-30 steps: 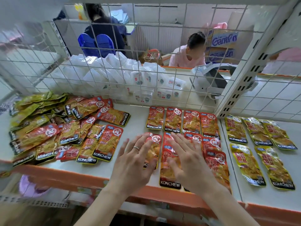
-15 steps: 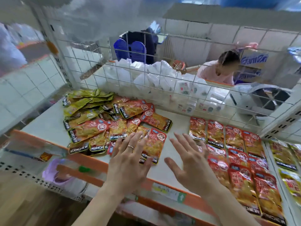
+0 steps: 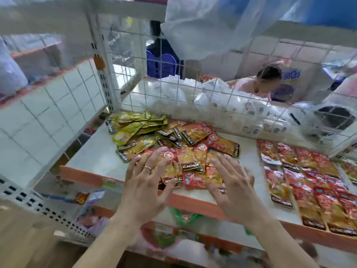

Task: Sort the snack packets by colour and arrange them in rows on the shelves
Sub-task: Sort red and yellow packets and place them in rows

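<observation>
Your left hand (image 3: 146,182) and right hand (image 3: 229,188), fingers spread, holding nothing, over near side of loose heap of red and yellow-green foil snack packets (image 3: 173,138) on white orange-edged shelf (image 3: 92,157). Rows of red foil packets (image 3: 301,171) lie right.

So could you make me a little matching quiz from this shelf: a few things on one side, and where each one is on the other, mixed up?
Things
1. ring
2. neat red rows
3. mixed pile
4. white bags

Places
A. behind the wire grid
B. right part of the shelf
C. on the left hand
D. left part of the shelf

Pairs: 1-C, 2-B, 3-D, 4-A
</observation>
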